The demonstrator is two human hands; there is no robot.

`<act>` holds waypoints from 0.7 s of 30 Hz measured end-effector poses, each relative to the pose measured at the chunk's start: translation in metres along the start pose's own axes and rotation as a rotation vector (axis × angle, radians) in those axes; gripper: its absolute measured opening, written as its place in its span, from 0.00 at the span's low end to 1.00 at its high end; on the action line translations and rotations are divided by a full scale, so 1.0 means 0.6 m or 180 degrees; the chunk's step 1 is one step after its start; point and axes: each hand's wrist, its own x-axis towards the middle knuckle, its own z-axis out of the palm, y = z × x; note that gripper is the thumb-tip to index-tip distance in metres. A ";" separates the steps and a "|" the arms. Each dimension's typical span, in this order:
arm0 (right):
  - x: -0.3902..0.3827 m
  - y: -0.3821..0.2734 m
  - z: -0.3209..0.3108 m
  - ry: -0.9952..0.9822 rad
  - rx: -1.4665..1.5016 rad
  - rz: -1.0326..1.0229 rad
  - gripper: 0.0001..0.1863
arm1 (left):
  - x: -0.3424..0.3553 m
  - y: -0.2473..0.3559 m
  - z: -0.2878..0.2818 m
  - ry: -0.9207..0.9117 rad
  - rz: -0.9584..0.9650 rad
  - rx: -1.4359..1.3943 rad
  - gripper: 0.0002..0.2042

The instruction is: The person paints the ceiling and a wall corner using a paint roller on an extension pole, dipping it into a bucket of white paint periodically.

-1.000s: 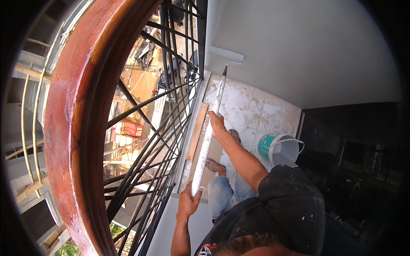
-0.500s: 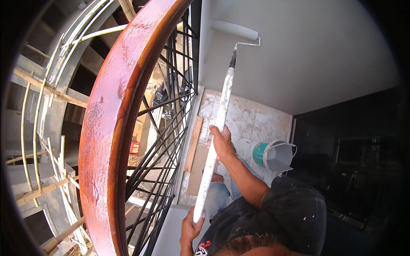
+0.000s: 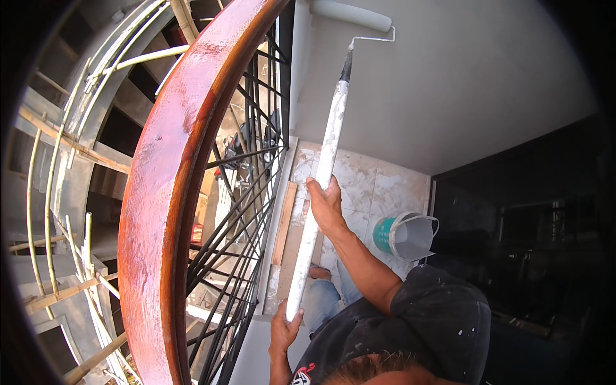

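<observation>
Since the paint roller [image 3: 351, 14] is up around 12 o'clock at the grey wall [image 3: 462, 83], I'd call this mid-job, though I honestly can't tell if the nap's pressed on. Left hand [image 3: 282, 330], about 6 o'clock, has its fingers wrapped round the butt of the white-splotched extension pole [image 3: 329, 141]; right hand [image 3: 326, 208], near the middle, grips further up. Visible wall looks pretty evenly coated, no obvious bare patch, but no clear wet edge either, so what's left is anyone's guess. Teal bucket [image 3: 385, 236] sits at 4 o'clock, paint level unclear.
</observation>
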 end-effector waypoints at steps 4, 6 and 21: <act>0.021 0.034 -0.012 0.0042 -0.0206 -0.0095 0.13 | 0.002 -0.022 0.013 0.0252 0.0101 0.0247 0.18; 0.025 0.039 -0.013 0.0039 -0.0174 -0.0104 0.13 | -0.003 -0.025 0.012 0.0435 0.0299 0.0533 0.18; 0.011 -0.003 -0.005 -0.0048 0.0061 -0.0234 0.14 | -0.002 -0.026 0.019 0.0623 0.0663 0.0807 0.19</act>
